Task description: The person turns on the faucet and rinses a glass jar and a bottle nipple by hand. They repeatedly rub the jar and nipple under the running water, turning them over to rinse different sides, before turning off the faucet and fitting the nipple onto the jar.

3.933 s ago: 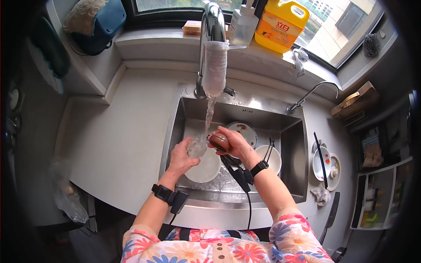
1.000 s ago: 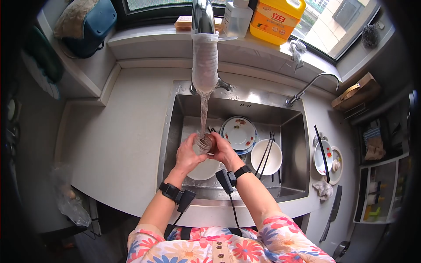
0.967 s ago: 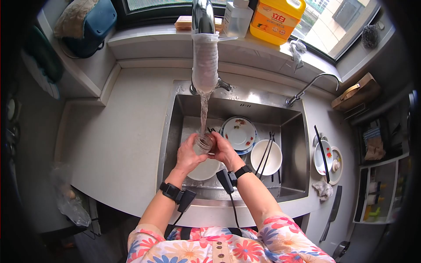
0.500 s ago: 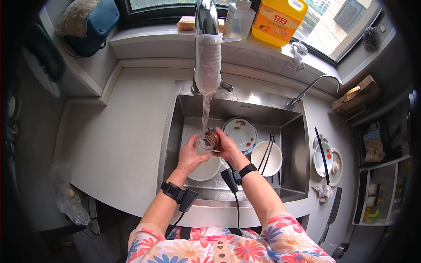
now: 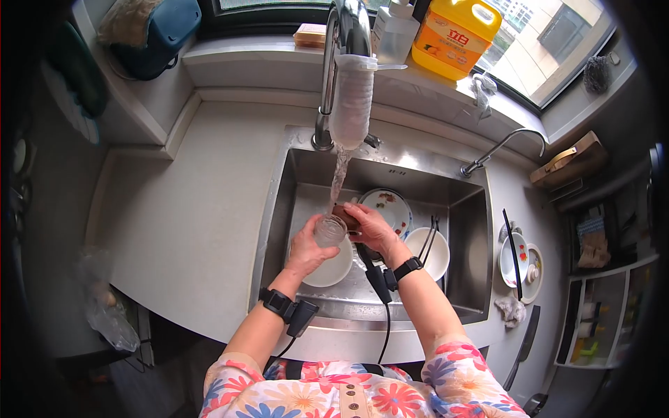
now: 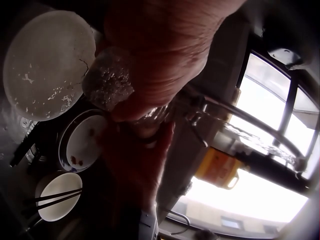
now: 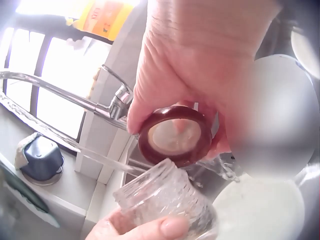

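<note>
Fingers curl: left hand (image 5: pixel 305 251) grips glass jar (image 5: pixel 328 235), right hand (image 5: pixel 375 230) holds brown lid (image 5: pixel 346 217) at jar's two o'clock; likely rinsing, next needing tilt under stream (image 5: pixel 339 176).

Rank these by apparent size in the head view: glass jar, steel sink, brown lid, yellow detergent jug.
1. Steel sink
2. Yellow detergent jug
3. Glass jar
4. Brown lid, judged by its visible part

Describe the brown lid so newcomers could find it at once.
Find the metal sink, then the falling water. Close by, the right hand's grip holds the lid. Its brown colour sets it apart from the clear jar in the left hand's grip.
</note>
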`<state>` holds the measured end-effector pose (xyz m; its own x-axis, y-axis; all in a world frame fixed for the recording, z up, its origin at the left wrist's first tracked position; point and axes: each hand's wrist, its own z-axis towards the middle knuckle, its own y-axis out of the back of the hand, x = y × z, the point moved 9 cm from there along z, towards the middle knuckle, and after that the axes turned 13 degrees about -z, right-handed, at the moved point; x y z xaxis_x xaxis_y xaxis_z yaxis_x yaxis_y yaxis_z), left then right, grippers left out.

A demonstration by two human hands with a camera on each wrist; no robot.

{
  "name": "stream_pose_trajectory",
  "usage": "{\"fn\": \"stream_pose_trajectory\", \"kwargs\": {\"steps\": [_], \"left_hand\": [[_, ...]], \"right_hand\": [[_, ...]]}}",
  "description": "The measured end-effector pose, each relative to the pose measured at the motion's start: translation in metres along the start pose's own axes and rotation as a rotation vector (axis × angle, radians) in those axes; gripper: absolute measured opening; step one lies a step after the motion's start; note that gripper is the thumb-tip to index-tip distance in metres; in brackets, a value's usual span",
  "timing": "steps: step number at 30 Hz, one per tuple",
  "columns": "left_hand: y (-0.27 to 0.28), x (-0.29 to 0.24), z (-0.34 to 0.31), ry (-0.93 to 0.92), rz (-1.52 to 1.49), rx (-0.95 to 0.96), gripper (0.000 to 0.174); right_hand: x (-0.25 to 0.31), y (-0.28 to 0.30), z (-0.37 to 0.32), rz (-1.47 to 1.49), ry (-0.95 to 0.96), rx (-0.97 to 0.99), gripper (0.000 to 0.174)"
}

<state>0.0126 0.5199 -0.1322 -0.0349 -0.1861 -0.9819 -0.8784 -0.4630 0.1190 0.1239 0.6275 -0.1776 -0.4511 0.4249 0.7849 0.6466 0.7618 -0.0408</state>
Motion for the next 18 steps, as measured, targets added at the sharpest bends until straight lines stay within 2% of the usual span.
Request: {"fn": "stream_pose_trajectory", "kwargs": {"steps": [2, 4, 5, 6, 8, 9, 10, 12, 14, 16, 18], "left_hand": [[0.002, 0.002, -0.001, 0.003, 0.006, -0.006, 0.079], [0.002, 0.006, 0.001, 0.003, -0.021, -0.009, 0.079], [0.002, 0.010, 0.001, 0.005, -0.026, -0.017, 0.079], [0.003, 0.012, 0.002, -0.012, -0.005, -0.024, 0.080], [0.004, 0.013, 0.002, -0.027, 0.014, -0.034, 0.080], [0.002, 0.012, 0.002, -0.010, 0.014, -0.015, 0.081], [0.000, 0.012, 0.002, 0.006, 0.016, 0.007, 0.083], [-0.003, 0.018, 0.002, 0.025, 0.081, 0.019, 0.083], [-0.006, 0.024, 0.001, 0.044, 0.150, 0.033, 0.083], [-0.010, 0.009, -0.002, -0.139, 0.222, 0.044, 0.082], [-0.009, 0.013, -0.002, -0.136, 0.203, 0.033, 0.080]], "right_hand": [[0.014, 0.014, -0.006, -0.079, 0.019, -0.059, 0.047], [0.035, 0.027, -0.008, -0.402, 0.168, -0.122, 0.055], [0.048, 0.026, -0.013, -0.458, 0.296, -0.103, 0.062], [0.054, 0.027, -0.016, -0.464, 0.295, -0.096, 0.062], [0.083, 0.008, -0.030, -1.092, 0.554, -0.075, 0.067], [0.094, -0.008, -0.040, -1.442, 0.565, -0.102, 0.071], [0.105, -0.019, -0.048, -1.443, 0.565, -0.101, 0.071], [0.101, -0.040, -0.050, -1.784, 0.442, -0.009, 0.068], [0.095, -0.050, -0.039, -1.839, 0.413, -0.006, 0.063], [0.085, -0.059, -0.030, -2.007, 0.379, 0.048, 0.065], [0.087, -0.061, -0.027, -2.014, 0.358, 0.062, 0.067]]}}
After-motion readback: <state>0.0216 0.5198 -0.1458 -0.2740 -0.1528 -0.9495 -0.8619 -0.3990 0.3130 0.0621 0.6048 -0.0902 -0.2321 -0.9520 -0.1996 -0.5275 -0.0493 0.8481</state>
